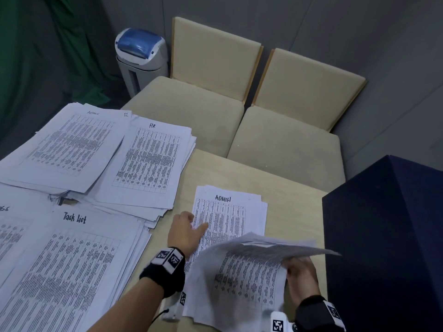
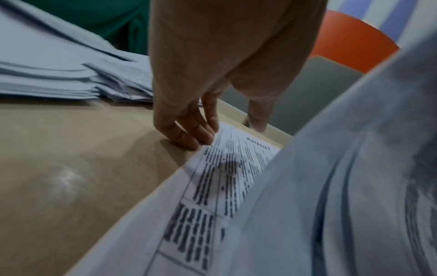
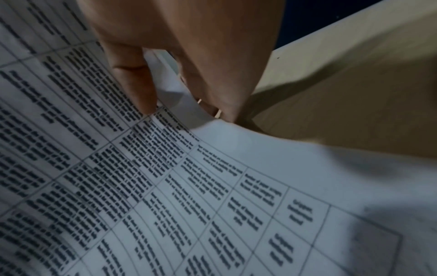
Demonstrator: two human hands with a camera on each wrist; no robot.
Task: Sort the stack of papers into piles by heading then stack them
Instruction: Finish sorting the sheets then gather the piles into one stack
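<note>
two beige chairs (image 1: 239, 111), a shredder (image 1: 141, 58), green cloth (image 1: 48, 56), dark box (image 1: 388, 236).

Five paper piles lie on one table (image 1: 292, 188): Admin pile (image 1: 72, 144) at ten o'clock, HR pile (image 1: 148, 161), Task List pile (image 1: 72, 259) at eight, a cropped pile (image 1: 9, 226) at nine, ADMIN pile (image 1: 230, 212) at centre. Two chairs (image 1: 191, 111) at twelve. One shredder (image 1: 141, 58). Two hands (image 1: 185, 232).

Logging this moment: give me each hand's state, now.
Left hand: open, fingers resting on the ADMIN pile.
Right hand: grip pinching the lifted sheet by its edge.
</note>
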